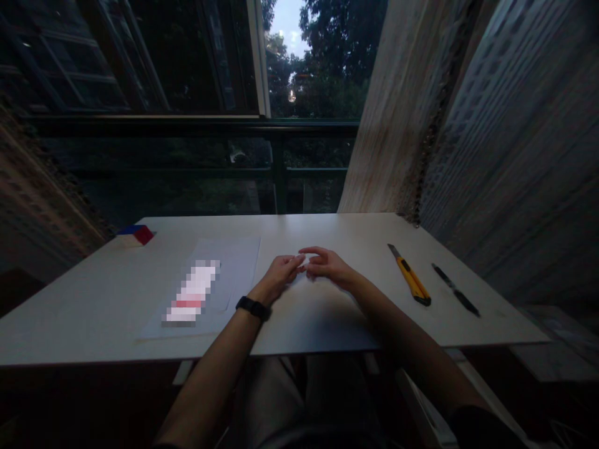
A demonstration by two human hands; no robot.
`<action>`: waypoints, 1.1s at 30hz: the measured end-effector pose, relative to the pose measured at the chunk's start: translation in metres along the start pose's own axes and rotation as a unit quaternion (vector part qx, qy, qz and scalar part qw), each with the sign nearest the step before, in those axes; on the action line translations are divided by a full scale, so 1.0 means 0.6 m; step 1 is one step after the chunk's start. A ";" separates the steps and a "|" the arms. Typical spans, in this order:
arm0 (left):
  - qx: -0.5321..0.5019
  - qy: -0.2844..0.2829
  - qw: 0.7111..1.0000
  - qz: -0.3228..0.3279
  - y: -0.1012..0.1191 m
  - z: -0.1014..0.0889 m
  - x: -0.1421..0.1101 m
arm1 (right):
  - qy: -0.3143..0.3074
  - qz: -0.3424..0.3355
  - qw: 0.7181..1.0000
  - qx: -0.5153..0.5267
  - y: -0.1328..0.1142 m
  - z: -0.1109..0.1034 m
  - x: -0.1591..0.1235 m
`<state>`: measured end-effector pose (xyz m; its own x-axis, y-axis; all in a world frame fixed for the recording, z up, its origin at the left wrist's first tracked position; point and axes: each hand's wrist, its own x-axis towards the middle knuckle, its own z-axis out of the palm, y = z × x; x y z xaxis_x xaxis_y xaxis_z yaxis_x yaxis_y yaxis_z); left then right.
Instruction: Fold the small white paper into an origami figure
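Over the middle of the white table, my two hands come together fingertip to fingertip. My left hand, with a dark band on its wrist, is closed on a small white piece that looks like paper; its exact kind is too small to make out. Facing it, my right hand has its index finger stretched out and its thumb side apart, curved around the white piece. Whether the right fingertips touch the piece I cannot tell.
White paper sheets lie to the left, with a blurred-out item on top. A puzzle cube sits at the far left corner. On the right are a yellow utility knife, blade showing, and a black pen. Curtains hang beside the window.
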<state>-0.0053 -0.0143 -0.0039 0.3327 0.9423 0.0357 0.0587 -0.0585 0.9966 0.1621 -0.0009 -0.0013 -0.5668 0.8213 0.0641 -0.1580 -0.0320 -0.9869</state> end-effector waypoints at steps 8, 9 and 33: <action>0.022 -0.065 0.997 -0.019 0.015 0.004 -0.012 | -0.038 0.007 0.998 0.041 -0.003 0.001 -0.005; 0.025 -0.076 0.997 -0.021 0.016 0.004 -0.014 | -0.054 0.012 0.997 0.045 -0.005 0.002 -0.007; -0.009 -0.183 0.982 -0.047 0.018 0.013 -0.017 | -0.157 0.090 0.983 0.008 0.002 -0.011 -0.007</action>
<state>-0.0009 -0.0273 0.0056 0.6434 0.7611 -0.0822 0.0900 0.0314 0.9954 0.1699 -0.0006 -0.0036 -0.8079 0.5855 -0.0667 -0.0434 -0.1719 -0.9842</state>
